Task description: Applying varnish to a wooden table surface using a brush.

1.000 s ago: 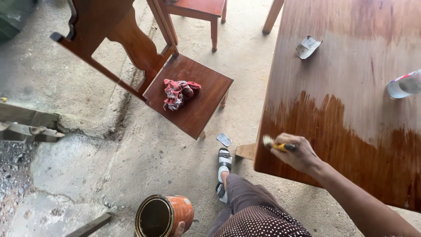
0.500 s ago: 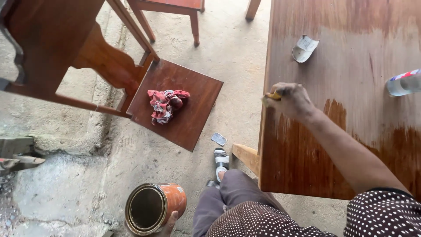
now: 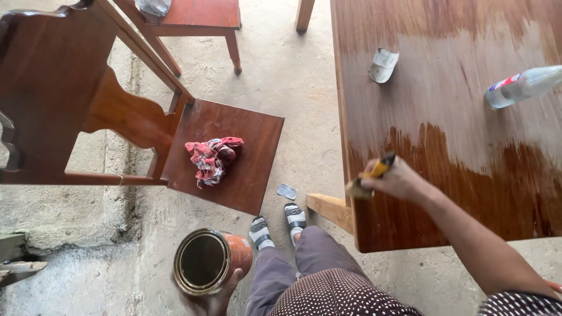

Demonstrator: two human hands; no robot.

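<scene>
My right hand [image 3: 400, 180] grips a paintbrush [image 3: 370, 178] with a yellow handle, its bristles at the left edge of the wooden tabletop [image 3: 445, 99]. The near part of the tabletop is dark and glossy with stain; the far part is paler bare wood. My left hand [image 3: 218, 295] holds an open orange can [image 3: 209, 261] from below, low beside my knees. My legs in grey trousers and my sandalled feet [image 3: 276, 225] stand on the concrete floor.
A wooden chair [image 3: 222, 153] at left carries a crumpled red rag [image 3: 212, 157] on its seat. A clear plastic bottle [image 3: 522, 86] lies on the table's right side, a small grey bent tin piece [image 3: 383, 64] near its far left. Another stool [image 3: 196, 14] stands beyond.
My right hand with the brush went up along the table's left edge, then came back down toward me. The view shifted left and the can stayed in my left hand.
</scene>
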